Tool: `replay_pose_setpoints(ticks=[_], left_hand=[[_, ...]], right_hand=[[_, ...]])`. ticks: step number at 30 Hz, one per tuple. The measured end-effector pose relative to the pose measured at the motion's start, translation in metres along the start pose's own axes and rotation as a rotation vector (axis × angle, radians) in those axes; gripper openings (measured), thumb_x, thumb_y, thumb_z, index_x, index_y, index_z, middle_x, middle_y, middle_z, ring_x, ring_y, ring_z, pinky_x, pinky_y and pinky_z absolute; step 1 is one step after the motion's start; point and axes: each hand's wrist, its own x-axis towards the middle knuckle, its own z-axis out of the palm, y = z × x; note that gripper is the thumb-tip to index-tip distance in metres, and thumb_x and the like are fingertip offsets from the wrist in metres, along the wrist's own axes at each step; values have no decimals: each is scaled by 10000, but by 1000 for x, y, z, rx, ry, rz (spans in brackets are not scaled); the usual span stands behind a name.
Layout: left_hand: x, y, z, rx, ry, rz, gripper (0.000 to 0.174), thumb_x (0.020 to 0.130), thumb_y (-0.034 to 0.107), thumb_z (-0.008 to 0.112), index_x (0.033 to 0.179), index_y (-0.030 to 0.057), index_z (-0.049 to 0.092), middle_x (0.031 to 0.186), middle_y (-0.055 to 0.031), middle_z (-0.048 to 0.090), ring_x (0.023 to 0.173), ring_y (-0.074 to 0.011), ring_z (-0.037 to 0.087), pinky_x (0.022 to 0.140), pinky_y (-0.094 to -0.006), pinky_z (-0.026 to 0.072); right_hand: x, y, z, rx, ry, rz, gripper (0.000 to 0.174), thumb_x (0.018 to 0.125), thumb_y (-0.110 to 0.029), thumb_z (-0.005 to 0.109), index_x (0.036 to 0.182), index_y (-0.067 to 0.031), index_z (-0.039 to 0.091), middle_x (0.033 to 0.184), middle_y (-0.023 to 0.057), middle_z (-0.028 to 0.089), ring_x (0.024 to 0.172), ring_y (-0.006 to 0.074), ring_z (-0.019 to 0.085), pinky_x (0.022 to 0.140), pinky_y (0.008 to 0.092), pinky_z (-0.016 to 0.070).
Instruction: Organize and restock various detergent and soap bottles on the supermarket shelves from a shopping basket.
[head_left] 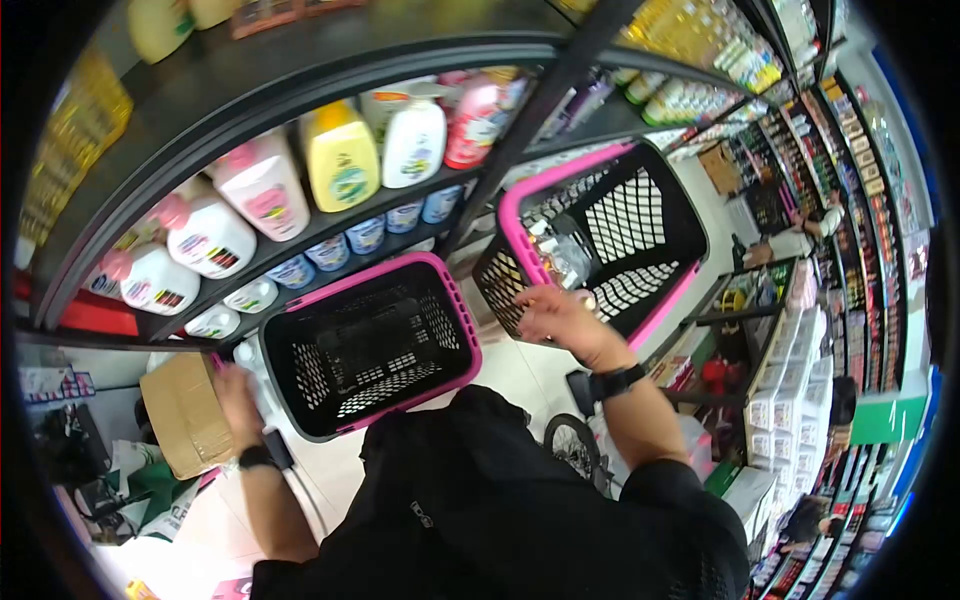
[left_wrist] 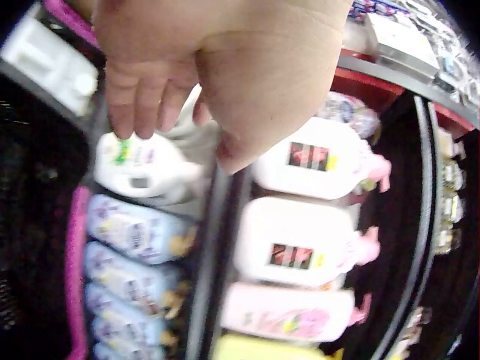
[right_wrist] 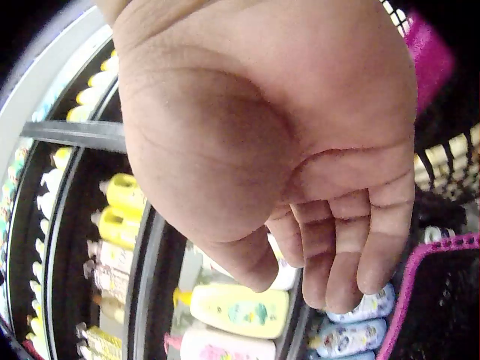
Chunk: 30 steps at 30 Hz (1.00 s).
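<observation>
My left hand (head_left: 237,400) hangs beside the left end of a black basket with a pink rim (head_left: 465,320), near a white bottle (head_left: 252,365). In the left wrist view its fingers are loosely extended, and the fingertips overlap a white bottle (left_wrist: 142,166) on the lower shelf. Over the near side of a second pink-rimmed basket (head_left: 515,230), my right hand (head_left: 572,325) holds nothing, its fingers slightly bent. Plastic-wrapped items (head_left: 565,258) lie inside that second basket. Nothing shows inside the left basket.
Shelves ahead carry white pump bottles (head_left: 212,240), a yellow bottle (head_left: 342,160) and blue bottles (head_left: 328,252). A cardboard box (head_left: 185,415) stands at left. White boxes (head_left: 790,410) are stacked at right. Farther off is another person (head_left: 790,245).
</observation>
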Motion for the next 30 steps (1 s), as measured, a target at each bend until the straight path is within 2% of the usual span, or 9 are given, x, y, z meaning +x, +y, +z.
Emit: replay_pose_setpoints(ticks=[3,4,7,9,12,20,24,28,30], left_hand=[[-84,-144,39,272,-458,-283,241,937,343,603,878,111,570,712,-17,553,594,-156,552,517,-286,438],[-131,-168,67,-19,-203,-666,260,954,334,583,822,111,570,655,9,512,577,-150,541,468,-282,404],[-215,-183,96,300,-294,-901,250,947,335,602,943,87,573,719,-25,555,643,-168,576,519,-302,441],[-243,-171,105,452,-346,-954,280,942,336,615,1023,71,575,761,-48,583,687,-180,599,554,-316,465],[-260,-155,107,463,-248,-1030,363,934,337,634,1145,46,578,825,-82,626,754,-198,634,606,-337,502],[-280,-116,142,300,263,-728,406,935,274,637,1223,12,523,908,-90,621,770,-186,632,615,-325,546],[-313,-156,153,294,108,-879,360,929,290,629,1134,-1,577,829,-90,620,688,-217,645,582,-367,553],[-351,-143,178,678,-168,-867,342,905,294,584,945,-29,686,871,-122,712,749,-236,686,682,-396,531],[-359,-158,166,902,-330,-812,348,886,291,603,962,-35,697,844,-113,717,753,-231,687,673,-393,519]], right_hand=[[6,-12,-96,-159,197,40,428,901,-137,683,1284,-15,536,944,97,681,851,177,664,755,299,543],[12,-10,-127,-403,257,23,454,883,-136,692,1285,0,530,942,105,682,850,187,664,755,302,541],[53,30,-213,-897,53,201,664,781,-296,765,1311,22,525,1103,202,684,997,277,676,850,346,532],[88,74,-239,-1145,-297,266,858,676,-469,808,1346,-9,534,1253,216,646,1136,308,645,936,362,503],[112,103,-229,-1498,-814,630,766,597,-543,843,1194,-90,687,1130,115,717,1030,285,682,880,381,527],[160,194,-212,-1490,-1400,97,290,714,-306,834,968,-225,721,935,78,723,875,252,682,739,427,522],[152,234,-210,-1777,-780,176,319,745,-225,778,1061,-242,745,1050,90,734,951,263,700,821,412,541],[96,104,-196,-1609,-694,307,428,796,-218,723,1210,-111,685,1144,130,712,1020,299,692,871,397,536],[97,126,-223,-1538,-588,266,474,802,-233,726,1236,-59,645,1150,156,705,1030,327,688,881,404,539]])
